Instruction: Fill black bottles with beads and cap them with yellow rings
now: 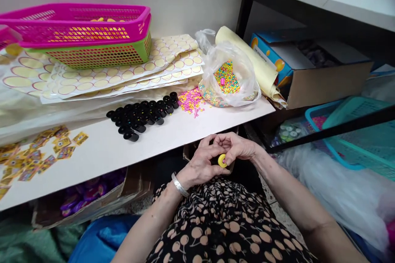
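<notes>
Exactly one round, yellow, plastic-looking piece [222,160] is held, above the lap and off the near edge of the white, flat-topped bench [173,131]. It's gripped by the left hand [203,164], the one with a single silver bangle [180,185] round the wrist. The fingers of the right hand [240,148] are drawn in narrow, thumb right up at the piece's edge; whether anything's being pinched there can't be told.

Counts, with the hands as the clock's centre:

- 10 o'clock: a bunch of small, black, shiny cylinders [135,117], more than twenty, but too overlapped for an exact number.
- 11 o'clock: one loose heap of tiny pink and yellow beads [191,99], way too many to be counted.
- 12 o'clock: one clear plastic bag [248,86] of countless multicoloured beads [228,74], with one small pink cylinder [222,81] on top.
- Between 10 and 11: two mesh plastic baskets stacked, one magenta [92,42] on one green [143,51], set on circle-printed paper sheets [123,72].
- 9 o'clock: a scatter of small yellow printed packets [63,141], too overlapped to be counted.
- Between 1 and 2: one open, blue-printed cardboard box [327,84], its dark contents too unclear to be named.
</notes>
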The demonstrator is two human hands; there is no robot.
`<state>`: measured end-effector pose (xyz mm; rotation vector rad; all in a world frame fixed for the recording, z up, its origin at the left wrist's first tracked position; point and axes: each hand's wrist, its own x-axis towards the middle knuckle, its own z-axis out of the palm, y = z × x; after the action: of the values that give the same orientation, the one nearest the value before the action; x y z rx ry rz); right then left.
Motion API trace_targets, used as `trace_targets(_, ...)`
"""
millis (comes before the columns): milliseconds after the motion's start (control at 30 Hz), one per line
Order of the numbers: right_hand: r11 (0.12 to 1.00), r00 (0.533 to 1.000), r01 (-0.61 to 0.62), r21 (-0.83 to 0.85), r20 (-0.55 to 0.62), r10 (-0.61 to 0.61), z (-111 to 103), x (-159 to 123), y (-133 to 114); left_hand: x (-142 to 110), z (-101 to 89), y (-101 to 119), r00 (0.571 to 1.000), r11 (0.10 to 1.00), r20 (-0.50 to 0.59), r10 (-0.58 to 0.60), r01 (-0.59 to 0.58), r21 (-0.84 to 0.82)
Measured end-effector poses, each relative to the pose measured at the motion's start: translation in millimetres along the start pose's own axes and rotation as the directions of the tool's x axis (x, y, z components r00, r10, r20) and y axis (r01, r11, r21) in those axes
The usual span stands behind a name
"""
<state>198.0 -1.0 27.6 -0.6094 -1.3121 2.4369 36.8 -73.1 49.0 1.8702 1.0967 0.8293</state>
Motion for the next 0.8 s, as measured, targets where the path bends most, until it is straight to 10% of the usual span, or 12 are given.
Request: trace_targets(800,0.978,0.965,0.107,-0.181,-0.217,-0.145,17,-23,20,2,10.4,0,0.996,0.989,0.071,-0.047,0.036,0.144)
